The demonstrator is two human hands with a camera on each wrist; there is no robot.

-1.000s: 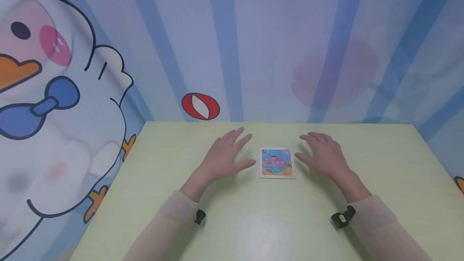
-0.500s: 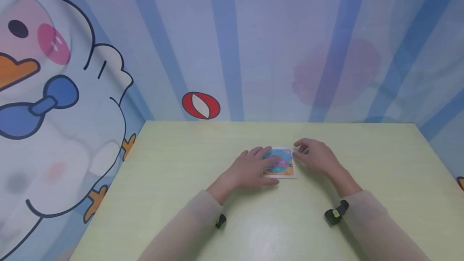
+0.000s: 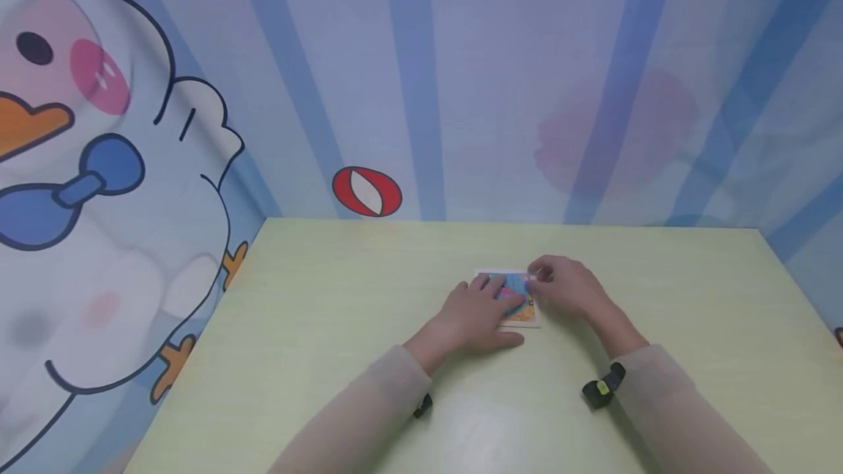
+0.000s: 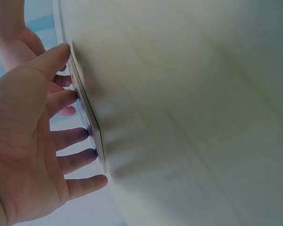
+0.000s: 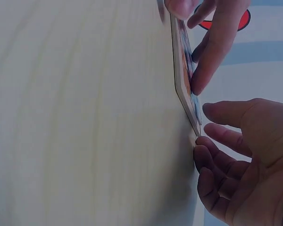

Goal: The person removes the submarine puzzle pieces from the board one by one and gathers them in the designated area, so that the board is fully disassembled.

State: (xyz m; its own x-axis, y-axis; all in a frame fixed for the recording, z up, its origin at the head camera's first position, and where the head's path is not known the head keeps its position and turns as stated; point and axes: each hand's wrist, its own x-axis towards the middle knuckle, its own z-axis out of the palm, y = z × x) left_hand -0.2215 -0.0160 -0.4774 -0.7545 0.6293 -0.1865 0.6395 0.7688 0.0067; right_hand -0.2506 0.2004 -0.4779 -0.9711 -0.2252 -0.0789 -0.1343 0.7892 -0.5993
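Square flat board with a white border and a bright blue, pink and orange picture [image 3: 517, 285]: lying face up in front of me on the surface, partly under my left hand.
My left hand [image 3: 470, 317]: fingers straight and apart, their tips touching the picture; the thumb lies along the near edge, contact unclear. I judge this light spread is for steadying the board.
White border [image 3: 497, 271]: encloses the picture like a frame. I can't tell whether it forms a shallow tray holding a separate panel.
My right hand [image 3: 565, 285]: fingers curled at the far right corner, the thumb beside it; I can't tell whether they clamp it. A corner seems the handiest place for fingertips.
Pale yellow-green wood-grained surface [image 3: 329, 313]: carries the board, its far edge meeting the backdrop.
Blue-and-white striped fabric backdrop [image 3: 494, 93]: hangs behind, printed with a white cartoon bird [image 3: 118, 203] and a red-and-white ball [image 3: 366, 191].
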